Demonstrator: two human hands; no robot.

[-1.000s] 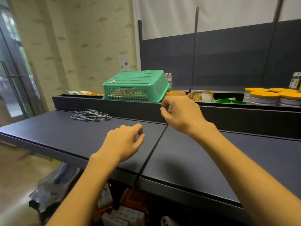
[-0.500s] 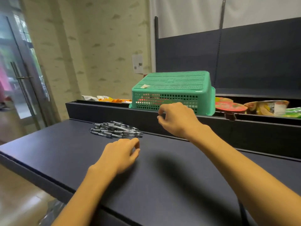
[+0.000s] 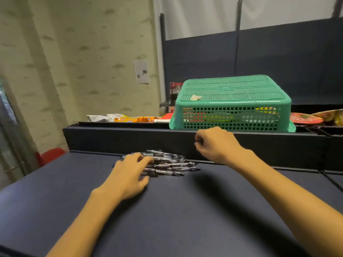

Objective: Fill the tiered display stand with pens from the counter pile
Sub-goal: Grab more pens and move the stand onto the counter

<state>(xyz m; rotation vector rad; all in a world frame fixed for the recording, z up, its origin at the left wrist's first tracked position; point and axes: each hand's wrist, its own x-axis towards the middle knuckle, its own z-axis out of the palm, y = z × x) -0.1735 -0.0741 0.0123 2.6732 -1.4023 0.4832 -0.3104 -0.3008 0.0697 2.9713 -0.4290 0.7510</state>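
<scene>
Pen pile (image 3: 167, 164) on dark counter (image 3: 167, 219), by back ledge. Pens prob. light, stiff, slick w/ tendency to roll; take several mid-barrel. Left hand (image 3: 130, 175) rests on pile, fingers straight. Right hand (image 3: 215, 145) curled, holding nothing. Stand unseen.

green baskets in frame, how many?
1. The green basket sits upside down on the shelf behind the counter ledge, above the right hand. Others may be out of frame.
</scene>
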